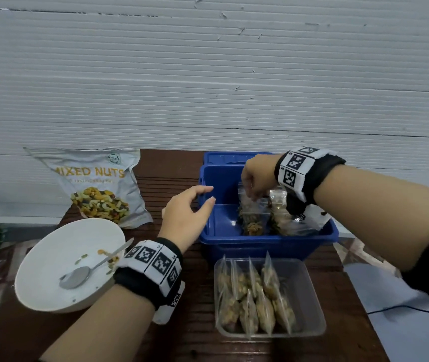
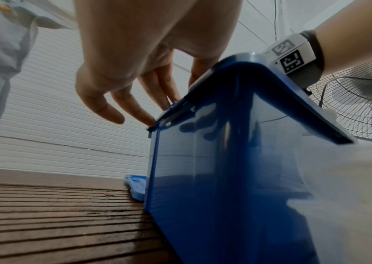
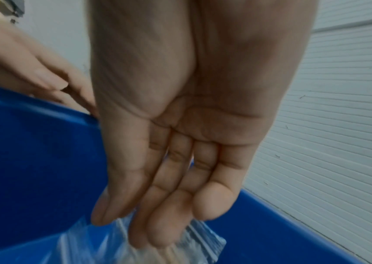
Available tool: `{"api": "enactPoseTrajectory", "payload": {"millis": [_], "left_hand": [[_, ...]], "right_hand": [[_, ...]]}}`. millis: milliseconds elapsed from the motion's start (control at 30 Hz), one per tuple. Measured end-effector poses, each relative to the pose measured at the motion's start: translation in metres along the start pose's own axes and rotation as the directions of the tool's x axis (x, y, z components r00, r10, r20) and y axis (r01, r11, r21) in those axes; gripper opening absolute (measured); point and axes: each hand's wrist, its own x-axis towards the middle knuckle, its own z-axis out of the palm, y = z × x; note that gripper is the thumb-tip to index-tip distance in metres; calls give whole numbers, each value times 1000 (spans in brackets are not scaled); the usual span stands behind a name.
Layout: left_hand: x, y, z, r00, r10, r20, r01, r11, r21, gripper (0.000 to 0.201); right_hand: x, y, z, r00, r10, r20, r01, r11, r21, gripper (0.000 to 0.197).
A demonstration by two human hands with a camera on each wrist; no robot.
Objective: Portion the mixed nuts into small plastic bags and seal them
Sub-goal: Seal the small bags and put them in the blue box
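Right hand [image 1: 257, 176] is reaching down into the blue plastic bin [image 1: 265, 241], fingers nearly straight and close together, fingertips [image 3: 157, 237] touching the zip strip of a filled zip bag [image 1: 251, 212] standing in the bin. Whether the thumb is actually pinching the strip, cannot tell; looks like release or a light steadying touch. A second filled bag [image 1: 281, 212] is standing just beside it, under the right wrist.

Left hand [image 1: 186, 212] is hovering at the bin's near-left rim, fingers loosely spread, holding nothing; in the left wrist view the fingertips [image 2: 146, 117] are sitting at the rim corner, contact unclear.

Judgement: step is stowing a sealed portion upright in the bin. To do it well: be lowering the bag straight down, leaning it against the neighbour just right of the fingertips, letting go only once it is standing, left hand bracing the rim so the bin is not sliding. Zip closure not checkable here.

Below the grip, toward the person, a clear tray [image 1: 310, 304] is holding several more filled bags. Far left of the grip, a white bowl [image 1: 51, 259] with a metal spoon [image 1: 77, 276] and a few leftover nuts, and behind it the MIXED NUTS pouch [image 1: 96, 184], so portioning looks almost done.

Surface is a dark brown grooved wooden table [image 1: 195, 335]. Behind it a white ribbed wall [image 1: 208, 74]; a wire-guard fan [image 2: 350, 107] is showing right of the bin.
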Motion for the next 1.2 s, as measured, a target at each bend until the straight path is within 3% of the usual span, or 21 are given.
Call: {"api": "enactPoseTrajectory", "payload": {"millis": [233, 333, 467, 600, 833, 967, 1100, 1200], "left_hand": [[-26, 19, 0, 996, 85, -25, -83, 994, 76, 18], [-39, 28, 2, 994, 108, -8, -107, 989, 104, 17], [-55, 36, 5, 993, 113, 32, -116, 985, 128, 11], [-66, 41, 8, 994, 69, 82, -84, 975, 206, 14], [-73, 44, 13, 989, 61, 135, -88, 974, 207, 12], [-75, 43, 11, 987, 59, 146, -87, 977, 193, 9], [-76, 42, 9, 984, 69, 167, -100, 977, 188, 9], [-78, 47, 8, 967, 133, 217, -156, 984, 90, 10]], "right_hand": [[-58, -7, 1, 986, -47, -160, 93, 953, 287, 9], [-88, -15, 14, 986, -44, -162, 97, 938, 334, 15], [-123, -28, 41, 998, 7, -67, 14, 951, 310, 23], [-144, -47, 78, 995, 96, -6, -94, 987, 131, 36], [-152, -68, 117, 980, 184, 77, -194, 970, 145, 27], [-159, -68, 114, 979, 203, 15, -203, 968, 144, 16], [-166, -62, 97, 975, 197, -107, -187, 978, 97, 27], [-171, -58, 78, 966, 167, -198, -151, 984, 92, 10]]}}
